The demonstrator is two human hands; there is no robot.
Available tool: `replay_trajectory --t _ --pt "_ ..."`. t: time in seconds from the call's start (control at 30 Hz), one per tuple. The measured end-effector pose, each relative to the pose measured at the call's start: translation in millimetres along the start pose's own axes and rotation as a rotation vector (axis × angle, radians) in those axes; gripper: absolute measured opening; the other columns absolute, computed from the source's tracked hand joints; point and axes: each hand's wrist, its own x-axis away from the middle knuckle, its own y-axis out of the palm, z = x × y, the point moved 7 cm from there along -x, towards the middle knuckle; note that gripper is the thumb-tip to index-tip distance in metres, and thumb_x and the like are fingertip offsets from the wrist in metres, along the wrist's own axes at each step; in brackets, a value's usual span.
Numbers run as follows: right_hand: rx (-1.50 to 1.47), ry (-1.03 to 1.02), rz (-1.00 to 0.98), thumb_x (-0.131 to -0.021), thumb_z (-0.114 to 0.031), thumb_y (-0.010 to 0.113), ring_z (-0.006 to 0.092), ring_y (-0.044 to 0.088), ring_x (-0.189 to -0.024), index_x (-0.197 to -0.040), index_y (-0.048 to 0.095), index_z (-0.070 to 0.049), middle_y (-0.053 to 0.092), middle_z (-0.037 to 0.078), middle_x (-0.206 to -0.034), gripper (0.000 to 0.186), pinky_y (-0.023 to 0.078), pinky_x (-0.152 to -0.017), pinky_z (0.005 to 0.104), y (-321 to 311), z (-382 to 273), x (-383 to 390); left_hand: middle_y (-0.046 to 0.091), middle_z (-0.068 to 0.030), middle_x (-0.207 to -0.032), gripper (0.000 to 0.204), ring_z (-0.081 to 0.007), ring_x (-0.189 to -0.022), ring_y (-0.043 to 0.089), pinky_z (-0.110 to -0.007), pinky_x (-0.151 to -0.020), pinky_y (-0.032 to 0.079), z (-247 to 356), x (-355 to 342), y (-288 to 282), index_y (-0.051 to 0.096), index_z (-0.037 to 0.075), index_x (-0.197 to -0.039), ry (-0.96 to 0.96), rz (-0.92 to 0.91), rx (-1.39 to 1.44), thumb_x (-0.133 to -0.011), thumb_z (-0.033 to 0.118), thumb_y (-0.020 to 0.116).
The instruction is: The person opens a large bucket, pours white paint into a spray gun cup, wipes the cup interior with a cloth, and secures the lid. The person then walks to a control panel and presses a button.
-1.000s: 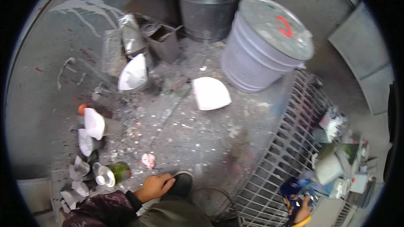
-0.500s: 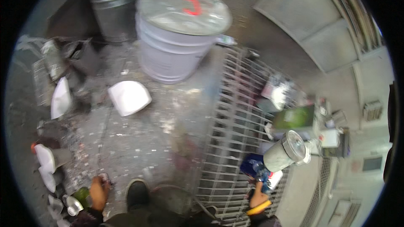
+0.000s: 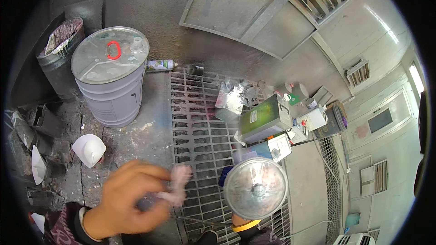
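view, head: we look down past both our hands onto a floor grating [image 3: 195, 109] and the stained floor [image 3: 156, 136] on its left.
left hand [image 3: 127, 199]: thumb and fingers pinched on a crumpled pink cloth [image 3: 180, 183]; the hand is blurred.
pink cloth position: beyond the left fingertips, over the left edge of the floor grating as we see it.
right hand [image 3: 239, 220]: mostly hidden behind a lidded metal cup [image 3: 255, 188]; we cannot tell how its fingers are set.
metal cup position: round lid turned toward us, just above the yellow wristband [image 3: 246, 226].
pale drum [image 3: 111, 102]: upright on the floor, upper left, with a red handle [image 3: 114, 50] on top.
white paper piece [image 3: 88, 150]: between the pale drum and our left hand.
spray can [image 3: 160, 65]: on its side, just right of the pale drum.
green tin [image 3: 261, 119]: beyond the metal cup, among other containers.
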Motion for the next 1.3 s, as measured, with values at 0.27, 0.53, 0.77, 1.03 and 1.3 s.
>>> replay_trajectory --t 0.27,0.53,0.77,1.03,1.3 --pt "-0.254 -0.136 -0.491 -0.104 -0.017 0.054 0.0208 0.061 -0.124 -0.139 0.054 -0.008 0.064 0.009 -0.129 0.036 0.049 -0.108 0.0355 90 -13 -40 0.073 -0.0048 -0.125 0.043 -0.0295 -0.12 0.068 -0.041 -0.094 0.057 70 -48 53 0.07 0.011 -0.115 0.416 -0.13 -0.266 -0.073 0.009 0.08" --pt "-0.134 0.02 -0.447 -0.088 -0.015 0.066 0.0338 0.065 -0.116 -0.141 0.051 -0.006 0.067 0.017 -0.124 0.056 0.053 -0.099 0.041 44 -4 3 0.056 0.0112 -0.152 0.067 -0.0293 -0.151 0.039 -0.06 -0.125 0.019 54 -32 49 0.061 0.028 -0.147 0.279 -0.545 -0.205 -0.089 0.062 0.067" --pt "0.0 0.172 -0.303 -0.073 -0.014 0.076 0.0452 0.068 -0.109 -0.142 0.049 -0.003 0.069 0.024 -0.12 0.075 0.057 -0.092 0.0458 4 -4 40 0.063 0.0007 -0.143 0.067 -0.0235 -0.14 0.054 -0.052 -0.12 0.034 50 -9 36 0.069 0.015 -0.135 0.31 -0.328 -0.45 -0.082 0.055 0.075" --pt "0.051 0.059 -0.184 -0.078 -0.02 0.082 0.0448 0.07 -0.106 -0.142 0.049 -0.004 0.068 0.024 -0.122 0.073 0.058 -0.088 0.0466 -4 -18 35 0.075 -0.0056 -0.117 0.073 -0.0306 -0.125 0.063 -0.05 -0.11 0.043 64 11 29 0.073 0.009 -0.118 0.446 -0.106 -0.65 -0.077 0.069 0.077" --pt "-0.067 0.021 -0.541 -0.079 -0.026 0.082 0.0411 0.07 -0.11 -0.143 0.051 -0.006 0.068 0.021 -0.126 0.075 0.059 -0.092 0.0454 28 -29 27 0.074 -0.0151 -0.125 0.095 -0.0354 -0.131 0.06 -0.046 -0.103 0.05 48 1 8 0.057 0.0 -0.135 0.304 -0.327 -0.278 -0.074 0.069 0.082"
